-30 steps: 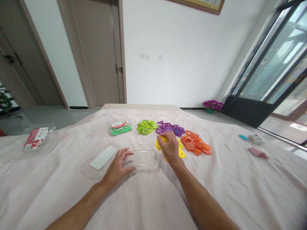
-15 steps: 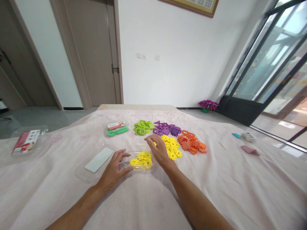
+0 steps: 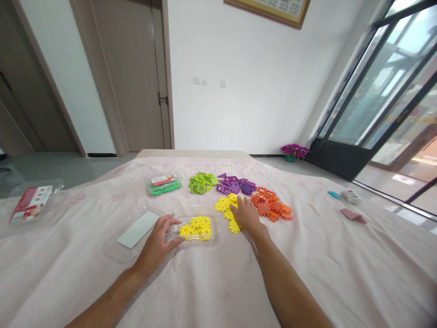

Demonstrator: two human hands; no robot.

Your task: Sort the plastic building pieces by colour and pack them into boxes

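A clear plastic tray (image 3: 215,226) lies on the pink cloth and holds several yellow snowflake pieces (image 3: 200,227). My left hand (image 3: 157,241) grips the tray's left end with curled fingers. My right hand (image 3: 246,212) lies over the loose yellow pile (image 3: 228,206) just right of the tray, fingers bent down onto the pieces. Beyond them are heaps of lime green pieces (image 3: 201,182), purple pieces (image 3: 235,185) and orange pieces (image 3: 271,205).
The tray's clear lid with a white label (image 3: 137,230) lies to the left. A closed tray of dark green pieces (image 3: 163,184) sits further back, another packed box (image 3: 30,203) at far left. Small items (image 3: 350,197) lie at the right. Door and glass doors stand behind.
One second ago the tray was empty; yellow pieces now lie in it. My right hand went from the pile to the tray and back onto the pile. My left hand stayed on the tray.
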